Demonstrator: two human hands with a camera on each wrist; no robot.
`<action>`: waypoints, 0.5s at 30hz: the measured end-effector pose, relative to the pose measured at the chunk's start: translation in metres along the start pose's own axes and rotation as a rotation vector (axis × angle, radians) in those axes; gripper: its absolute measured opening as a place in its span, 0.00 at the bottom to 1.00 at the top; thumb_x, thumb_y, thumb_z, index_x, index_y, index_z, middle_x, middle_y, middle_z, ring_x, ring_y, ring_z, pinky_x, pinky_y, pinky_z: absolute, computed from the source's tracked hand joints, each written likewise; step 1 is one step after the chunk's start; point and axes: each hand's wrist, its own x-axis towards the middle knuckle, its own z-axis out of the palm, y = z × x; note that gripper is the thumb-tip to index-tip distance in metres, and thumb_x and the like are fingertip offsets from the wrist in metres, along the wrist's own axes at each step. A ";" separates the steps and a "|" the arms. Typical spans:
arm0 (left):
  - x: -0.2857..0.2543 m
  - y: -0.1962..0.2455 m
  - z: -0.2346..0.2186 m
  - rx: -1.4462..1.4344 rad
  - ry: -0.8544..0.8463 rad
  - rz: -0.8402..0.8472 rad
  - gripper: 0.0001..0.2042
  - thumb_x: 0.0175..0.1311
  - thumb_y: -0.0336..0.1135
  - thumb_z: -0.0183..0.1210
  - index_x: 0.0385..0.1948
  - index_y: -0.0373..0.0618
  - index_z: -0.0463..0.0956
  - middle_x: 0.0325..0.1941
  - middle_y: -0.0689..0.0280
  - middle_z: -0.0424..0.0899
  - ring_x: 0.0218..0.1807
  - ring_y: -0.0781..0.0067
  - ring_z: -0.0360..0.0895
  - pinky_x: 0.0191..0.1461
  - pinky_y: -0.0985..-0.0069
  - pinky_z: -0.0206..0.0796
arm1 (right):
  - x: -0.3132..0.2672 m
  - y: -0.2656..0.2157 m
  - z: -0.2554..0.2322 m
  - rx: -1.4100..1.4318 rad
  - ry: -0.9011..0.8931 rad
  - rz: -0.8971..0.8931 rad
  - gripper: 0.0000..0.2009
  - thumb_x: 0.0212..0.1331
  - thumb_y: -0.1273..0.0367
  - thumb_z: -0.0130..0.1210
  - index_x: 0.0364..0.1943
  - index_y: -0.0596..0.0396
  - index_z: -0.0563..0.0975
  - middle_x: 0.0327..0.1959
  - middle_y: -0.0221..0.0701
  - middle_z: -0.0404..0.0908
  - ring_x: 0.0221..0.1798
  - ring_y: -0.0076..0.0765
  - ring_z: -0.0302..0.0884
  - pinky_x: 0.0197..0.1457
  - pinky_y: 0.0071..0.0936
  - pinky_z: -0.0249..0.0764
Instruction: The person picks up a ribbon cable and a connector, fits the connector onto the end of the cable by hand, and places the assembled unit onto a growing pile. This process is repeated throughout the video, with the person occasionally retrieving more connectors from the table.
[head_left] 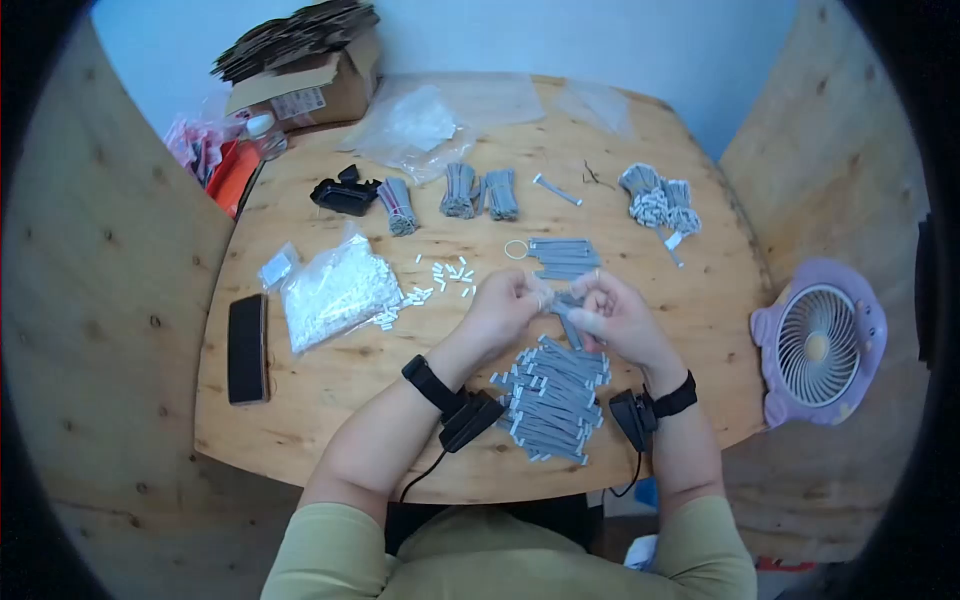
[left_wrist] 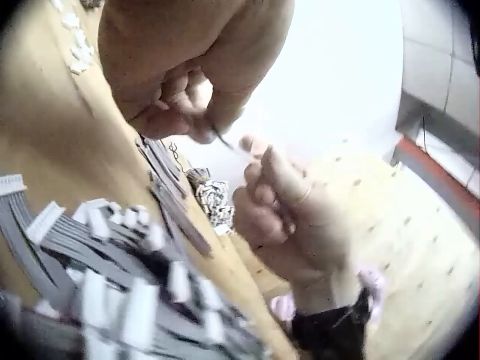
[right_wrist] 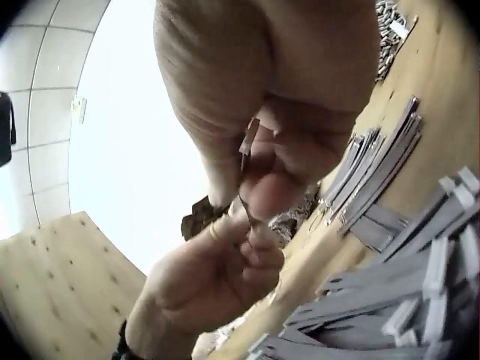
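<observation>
Both hands meet above the table, just beyond a heap of grey flat cables with white connectors (head_left: 555, 400). The left hand (head_left: 508, 305) pinches one end of a grey cable piece (head_left: 565, 303); thumb and fingertips of the right hand (head_left: 618, 318) pinch its other side. In the left wrist view a thin dark strip runs from the left hand (left_wrist: 195, 67) toward the right hand (left_wrist: 296, 217). The right wrist view shows a small connector (right_wrist: 250, 136) between the right hand's (right_wrist: 270, 97) fingers. A row of grey cables (head_left: 563, 257) lies beyond the hands.
Left of the hands are loose white connectors (head_left: 452, 272), a bag of white pieces (head_left: 340, 290) and a phone (head_left: 248, 348). Cable bundles (head_left: 460, 190) stand farther back, near a black object (head_left: 345, 193). A purple fan (head_left: 818, 345) is at the right, a cardboard box (head_left: 310, 90) back left.
</observation>
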 end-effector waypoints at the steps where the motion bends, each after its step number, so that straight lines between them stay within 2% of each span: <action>1: 0.002 0.004 0.002 -0.048 -0.051 -0.109 0.08 0.50 0.34 0.57 0.24 0.39 0.71 0.19 0.68 0.74 0.19 0.84 0.68 0.21 0.89 0.59 | 0.001 0.005 -0.013 -0.010 -0.031 0.010 0.10 0.51 0.71 0.53 0.37 0.57 0.68 0.20 0.24 0.71 0.19 0.16 0.68 0.22 0.12 0.63; 2: 0.002 0.007 0.006 -0.099 -0.104 -0.220 0.08 0.50 0.34 0.57 0.23 0.39 0.71 0.18 0.68 0.74 0.18 0.84 0.67 0.21 0.89 0.59 | 0.004 0.010 -0.024 -0.020 -0.064 0.024 0.10 0.50 0.72 0.53 0.36 0.57 0.68 0.20 0.23 0.71 0.19 0.15 0.68 0.22 0.12 0.63; 3: -0.037 0.024 0.002 -0.079 -0.108 -0.287 0.07 0.49 0.33 0.56 0.22 0.39 0.71 0.17 0.68 0.74 0.19 0.84 0.68 0.21 0.88 0.59 | -0.017 -0.003 -0.005 -0.025 -0.011 0.085 0.09 0.50 0.72 0.54 0.34 0.58 0.69 0.20 0.23 0.70 0.20 0.15 0.68 0.23 0.12 0.64; 5: -0.045 0.033 0.002 0.024 -0.119 -0.333 0.06 0.48 0.31 0.55 0.20 0.39 0.71 0.16 0.68 0.73 0.20 0.85 0.68 0.22 0.87 0.60 | -0.010 0.001 -0.013 -0.048 0.119 0.097 0.07 0.49 0.71 0.55 0.31 0.59 0.71 0.20 0.23 0.70 0.21 0.15 0.67 0.25 0.13 0.64; 6: -0.046 0.026 0.005 0.158 -0.087 -0.315 0.06 0.47 0.32 0.54 0.19 0.39 0.71 0.16 0.64 0.74 0.19 0.79 0.71 0.22 0.81 0.62 | -0.005 0.010 -0.016 -0.132 0.148 0.051 0.07 0.48 0.72 0.56 0.29 0.59 0.72 0.20 0.23 0.70 0.22 0.15 0.67 0.26 0.14 0.65; 9: -0.055 0.019 0.005 0.693 -0.132 0.027 0.08 0.47 0.34 0.53 0.18 0.37 0.71 0.17 0.57 0.74 0.20 0.68 0.73 0.24 0.73 0.64 | 0.003 0.029 -0.019 -0.379 0.197 -0.060 0.06 0.44 0.73 0.58 0.25 0.60 0.74 0.20 0.23 0.70 0.24 0.17 0.66 0.29 0.16 0.65; 10: -0.055 0.019 0.003 0.708 -0.126 0.048 0.11 0.48 0.37 0.54 0.19 0.36 0.71 0.18 0.53 0.74 0.23 0.60 0.74 0.28 0.68 0.64 | 0.004 0.029 -0.015 -0.473 0.185 -0.085 0.06 0.43 0.74 0.59 0.25 0.60 0.74 0.20 0.23 0.69 0.24 0.17 0.65 0.29 0.16 0.64; 11: -0.055 0.020 0.000 0.688 -0.110 -0.009 0.12 0.48 0.38 0.54 0.19 0.36 0.71 0.19 0.54 0.75 0.24 0.60 0.74 0.29 0.68 0.64 | 0.005 0.029 -0.012 -0.566 0.175 -0.109 0.06 0.42 0.74 0.59 0.25 0.60 0.74 0.20 0.23 0.69 0.25 0.18 0.64 0.29 0.16 0.64; 13: -0.052 0.036 -0.011 0.645 -0.083 -0.127 0.12 0.48 0.39 0.55 0.20 0.36 0.71 0.20 0.54 0.75 0.26 0.61 0.74 0.31 0.69 0.64 | 0.007 0.024 -0.008 -0.727 0.186 -0.170 0.08 0.38 0.75 0.60 0.25 0.59 0.74 0.21 0.28 0.70 0.25 0.25 0.66 0.31 0.21 0.65; 15: -0.042 0.028 -0.027 0.694 0.034 -0.020 0.12 0.47 0.38 0.56 0.21 0.36 0.72 0.21 0.55 0.76 0.26 0.63 0.74 0.30 0.71 0.64 | 0.013 0.028 -0.009 -0.807 0.197 -0.164 0.09 0.36 0.74 0.61 0.24 0.60 0.74 0.23 0.34 0.73 0.27 0.33 0.69 0.32 0.26 0.67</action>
